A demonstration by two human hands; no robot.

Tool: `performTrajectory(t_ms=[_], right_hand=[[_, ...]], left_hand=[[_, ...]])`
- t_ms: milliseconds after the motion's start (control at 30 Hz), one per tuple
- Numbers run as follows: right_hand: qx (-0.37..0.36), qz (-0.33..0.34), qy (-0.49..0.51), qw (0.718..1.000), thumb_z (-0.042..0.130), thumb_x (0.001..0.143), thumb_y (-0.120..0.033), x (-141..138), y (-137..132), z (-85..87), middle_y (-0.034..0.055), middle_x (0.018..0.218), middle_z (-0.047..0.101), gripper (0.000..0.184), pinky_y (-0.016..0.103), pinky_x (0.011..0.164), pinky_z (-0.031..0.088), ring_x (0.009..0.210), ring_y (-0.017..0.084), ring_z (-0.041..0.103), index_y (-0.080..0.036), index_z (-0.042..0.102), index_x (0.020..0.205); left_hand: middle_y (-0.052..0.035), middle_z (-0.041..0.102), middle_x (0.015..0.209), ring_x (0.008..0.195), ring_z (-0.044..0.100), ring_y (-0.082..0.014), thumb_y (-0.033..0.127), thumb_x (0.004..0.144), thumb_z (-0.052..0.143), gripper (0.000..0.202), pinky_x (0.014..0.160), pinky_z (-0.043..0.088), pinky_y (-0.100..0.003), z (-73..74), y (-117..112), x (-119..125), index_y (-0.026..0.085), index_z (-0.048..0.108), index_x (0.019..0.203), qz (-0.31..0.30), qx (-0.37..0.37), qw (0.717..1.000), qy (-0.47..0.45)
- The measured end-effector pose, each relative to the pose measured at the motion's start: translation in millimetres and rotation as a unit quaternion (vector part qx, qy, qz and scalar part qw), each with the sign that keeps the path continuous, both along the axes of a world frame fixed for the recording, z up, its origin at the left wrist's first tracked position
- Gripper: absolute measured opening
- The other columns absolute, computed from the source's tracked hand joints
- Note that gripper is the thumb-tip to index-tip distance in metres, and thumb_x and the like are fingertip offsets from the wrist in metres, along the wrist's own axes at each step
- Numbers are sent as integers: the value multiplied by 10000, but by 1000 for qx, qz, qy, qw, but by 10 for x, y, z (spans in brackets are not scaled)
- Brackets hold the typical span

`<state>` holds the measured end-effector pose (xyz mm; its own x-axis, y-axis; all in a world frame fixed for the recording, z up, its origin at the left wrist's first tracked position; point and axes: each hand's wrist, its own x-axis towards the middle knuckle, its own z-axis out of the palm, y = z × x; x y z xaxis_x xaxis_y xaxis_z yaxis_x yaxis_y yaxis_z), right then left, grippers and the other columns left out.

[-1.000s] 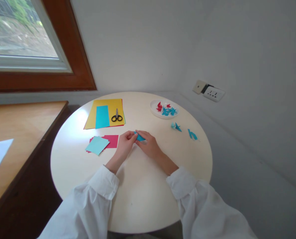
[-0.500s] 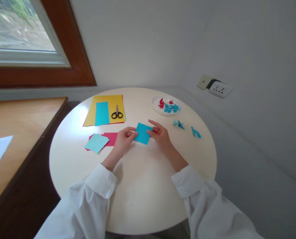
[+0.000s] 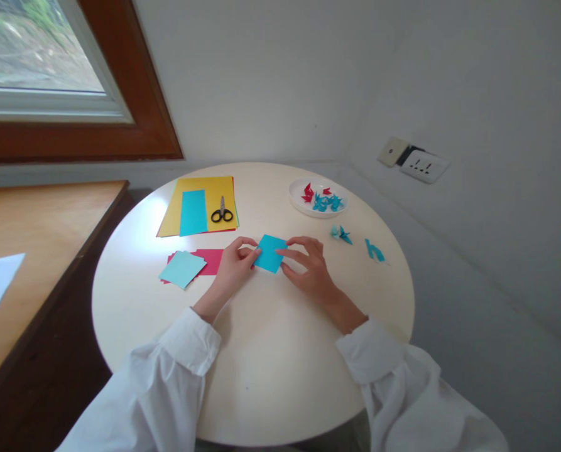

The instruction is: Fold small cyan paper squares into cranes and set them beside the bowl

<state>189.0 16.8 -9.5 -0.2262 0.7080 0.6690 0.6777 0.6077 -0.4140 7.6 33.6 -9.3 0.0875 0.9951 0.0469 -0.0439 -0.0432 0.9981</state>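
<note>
A small blue paper square [image 3: 270, 252] lies flat on the round cream table [image 3: 261, 364]. My left hand [image 3: 235, 263] pinches the square's left edge with curled fingers. My right hand [image 3: 308, 270] rests at its right edge, fingers stretched out and touching the paper. Both arms wear white sleeves.
A light blue square [image 3: 183, 269] overlaps a red sheet [image 3: 209, 260] to the left. Black scissors [image 3: 222, 213] and a blue strip [image 3: 193, 212] lie on yellow paper [image 3: 214, 191]. A white plate [image 3: 318, 212] holds several folded paper figures; two more [image 3: 340, 234] [image 3: 374, 251] sit right. Wooden counter [image 3: 35, 251] at left.
The folded blue piece has been opened out into a flat square. My right hand has moved to its right edge and spread its fingers. The view has drifted slightly.
</note>
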Motion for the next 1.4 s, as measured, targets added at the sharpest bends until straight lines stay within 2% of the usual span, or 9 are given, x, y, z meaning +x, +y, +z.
performTrajectory(t_ms=[133, 233, 267, 400, 500, 600, 900, 1167, 1400], right_hand=[[2, 32, -102, 994, 516, 813, -144, 34, -17, -56, 31, 949, 644, 187, 390, 875, 326, 944, 185, 541, -258, 664, 809], [14, 53, -129, 990, 498, 835, -143, 112, -17, -92, 39, 901, 662, 175, 376, 849, 345, 908, 173, 554, -230, 649, 829], [15, 62, -135, 989, 499, 836, -142, 144, -23, -100, 46, 890, 667, 165, 370, 840, 361, 899, 173, 559, -218, 645, 838], [-19, 102, -147, 984, 500, 830, -140, 259, -77, -128, 69, 891, 674, 154, 361, 813, 434, 888, 180, 578, -192, 640, 872], [-50, 117, -159, 979, 485, 838, -151, 309, -123, -134, 79, 892, 676, 170, 367, 789, 468, 871, 187, 588, -189, 644, 886], [-63, 129, -152, 978, 483, 847, -170, 329, -154, -121, 88, 903, 678, 170, 365, 792, 482, 881, 187, 589, -186, 647, 889], [-132, 97, -62, 985, 488, 851, -199, 275, -115, -109, 65, 814, 665, 145, 342, 741, 482, 795, 173, 589, -193, 628, 813], [-220, 44, -17, 974, 490, 829, -215, 210, -69, -51, 36, 722, 623, 144, 294, 665, 452, 691, 158, 565, -191, 576, 716], [-233, 4, -41, 972, 485, 799, -201, 176, -45, -29, 9, 646, 581, 153, 249, 569, 398, 582, 130, 516, -192, 554, 662]], left_hand=[[34, 535, 507, 466, 464, -102, 334, 673, 661, 206, 459, 328, -204, -57, -1, 20, 180, 591, 791, -20, 12, 999, 34], [-28, 625, 699, 667, 566, -157, 228, 696, 621, 85, 632, 434, -259, -68, -66, 4, 194, 636, 773, 27, 108, 984, 141], [-49, 642, 787, 753, 582, -179, 193, 708, 595, 90, 708, 446, -287, -67, -108, -6, 201, 646, 782, 31, 149, 970, 191], [-97, 640, 1054, 1017, 541, -239, 123, 791, 444, 267, 905, 400, -422, -56, -342, -42, 197, 619, 980, -92, 276, 881, 373], [-101, 608, 1153, 1065, 518, -231, 93, 815, 379, 345, 986, 327, -479, -58, -508, -58, 184, 560, 1094, -155, 302, 821, 458], [-109, 573, 1208, 1124, 474, -241, 85, 804, 380, 372, 1011, 296, -500, -68, -597, -70, 180, 531, 1130, -173, 314, 790, 497], [-133, 548, 1224, 1135, 456, -266, 157, 859, 353, 348, 979, 314, -509, -64, -625, -49, 158, 491, 1179, -174, 319, 765, 532], [-145, 530, 1197, 1102, 463, -269, 208, 879, 342, 387, 956, 315, -507, -99, -623, 4, 163, 431, 1253, -158, 305, 780, 523], [-183, 493, 1211, 1112, 437, -297, 213, 870, 364, 403, 922, 346, -505, -97, -626, 35, 113, 420, 1256, -139, 303, 773, 540]])
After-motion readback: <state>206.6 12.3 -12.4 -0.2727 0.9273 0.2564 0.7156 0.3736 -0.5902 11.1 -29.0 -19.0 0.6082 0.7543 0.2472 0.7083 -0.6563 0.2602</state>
